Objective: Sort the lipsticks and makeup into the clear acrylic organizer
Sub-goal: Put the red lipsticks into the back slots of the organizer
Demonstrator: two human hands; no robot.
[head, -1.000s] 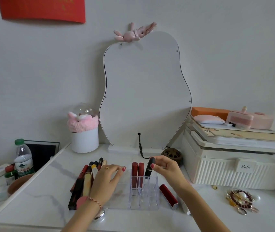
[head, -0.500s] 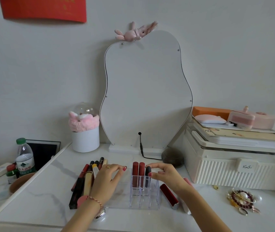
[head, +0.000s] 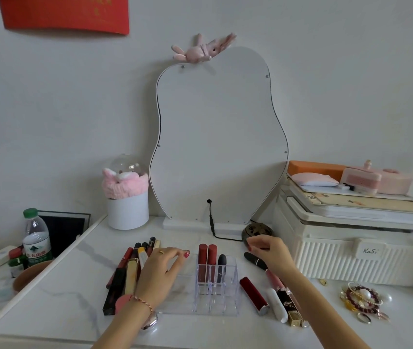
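I see the clear acrylic organizer [head: 216,288] at the middle of the white marbled tabletop [head: 57,295], holding two dark red lipsticks [head: 207,258] and one black lipstick [head: 221,264] upright in its back row. My left hand [head: 162,270] lies flat, fingers spread, on its low tray side at nine o'clock. My right hand [head: 268,251], fingers loosely curled and holding nothing, hovers at two o'clock over a black tube [head: 255,260]. More loose lipsticks [head: 275,298] lie at three o'clock. A curvy mirror [head: 215,137] leans on the wall at twelve.
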